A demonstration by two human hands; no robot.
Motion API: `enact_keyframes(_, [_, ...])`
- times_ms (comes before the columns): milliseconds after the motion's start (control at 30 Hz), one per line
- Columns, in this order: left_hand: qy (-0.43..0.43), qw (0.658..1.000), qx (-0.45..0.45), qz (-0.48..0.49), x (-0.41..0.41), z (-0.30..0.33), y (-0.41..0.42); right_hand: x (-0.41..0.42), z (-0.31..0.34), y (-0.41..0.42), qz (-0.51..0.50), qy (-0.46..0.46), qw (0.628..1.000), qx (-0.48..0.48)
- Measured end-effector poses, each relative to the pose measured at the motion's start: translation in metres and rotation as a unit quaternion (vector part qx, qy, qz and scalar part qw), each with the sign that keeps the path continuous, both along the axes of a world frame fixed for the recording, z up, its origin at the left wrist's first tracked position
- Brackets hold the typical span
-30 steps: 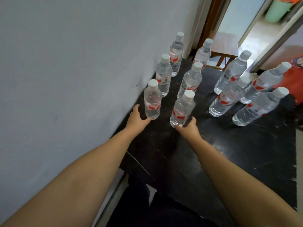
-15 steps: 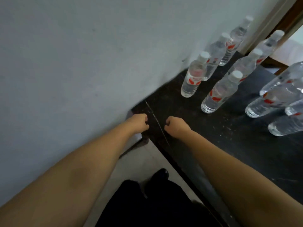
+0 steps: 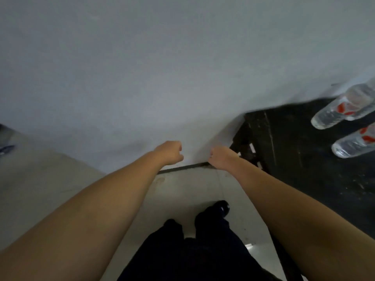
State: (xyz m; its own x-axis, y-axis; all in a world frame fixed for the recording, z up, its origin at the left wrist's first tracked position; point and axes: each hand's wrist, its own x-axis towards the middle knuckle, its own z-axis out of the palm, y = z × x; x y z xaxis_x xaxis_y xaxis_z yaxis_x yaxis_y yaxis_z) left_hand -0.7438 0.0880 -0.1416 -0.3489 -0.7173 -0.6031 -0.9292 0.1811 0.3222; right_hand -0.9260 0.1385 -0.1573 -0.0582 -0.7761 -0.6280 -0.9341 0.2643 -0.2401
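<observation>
left hand (image 3: pixel 169 152) clenched, empty | right hand (image 3: pixel 222 159) clenched, empty | bottles (image 3: pixel 343 111) on desk (image 3: pixel 300 159), right edge, well apart

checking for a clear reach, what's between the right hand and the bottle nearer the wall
Only bare black tabletop, seen in the head view; nothing stands between the right hand and that bottle.

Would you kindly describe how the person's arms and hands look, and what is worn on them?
Both are bare: the left arm and right arm show no sleeves up to the frame edge. The left hand and right hand wear no gloves; no watch, bracelet or ring shows, though the picture is slightly blurred.
</observation>
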Motion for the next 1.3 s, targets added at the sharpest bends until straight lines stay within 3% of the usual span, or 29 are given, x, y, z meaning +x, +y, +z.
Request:
enact_keyframes(300, [0.009,0.976,-0.009,0.217,0.151,0.002,0.073,0.151,0.006,-0.01,0.237,0.015,0.971,-0.008])
enact_keyframes(533, [0.023,0.907,0.007,0.421,0.186,0.001,0.151,0.222,0.008,0.005,0.421,0.038,0.906,-0.014])
enact_keyframes(800, [0.008,0.787,0.022,0.616,0.171,-0.008,0.285,0.268,-0.006,0.08,0.627,0.036,0.778,0.025])
enact_keyframes(1000, [-0.006,0.661,0.032,0.749,0.152,-0.007,0.405,0.307,-0.006,0.178,0.752,0.026,0.658,0.029])
enact_keyframes(1033, [-0.007,0.628,0.029,0.777,0.147,-0.006,0.435,0.317,-0.006,0.205,0.78,0.026,0.625,0.023])
enact_keyframes(1300, [-0.011,0.508,0.014,0.861,0.13,-0.007,0.585,0.362,-0.009,0.365,0.864,0.029,0.503,-0.013])
